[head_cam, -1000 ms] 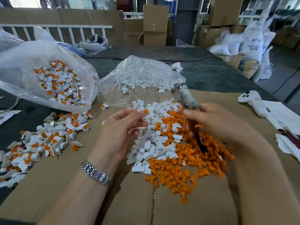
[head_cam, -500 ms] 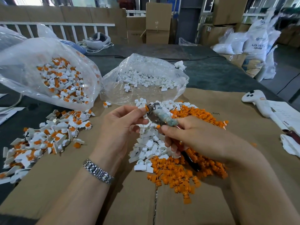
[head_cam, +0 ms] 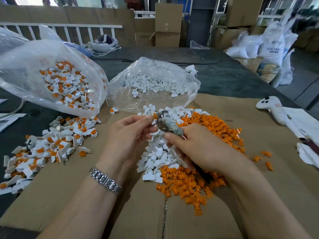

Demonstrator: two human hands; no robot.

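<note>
The left hand [head_cam: 128, 135] pinches a small orange piece [head_cam: 155, 116]. The right hand [head_cam: 198, 149] grips pliers [head_cam: 168, 124] that touch it.

plainly a warehouse-like assembly workshop, going by stacked cardboard cartons [head_cam: 168, 25] along the back, bulging white sacks [head_cam: 271, 47] at the right, clear bags [head_cam: 34, 56] of small plastic parts and loose orange and white pieces [head_cam: 215, 125] heaped on a cardboard-covered worktop [head_cam: 69, 187].
</note>
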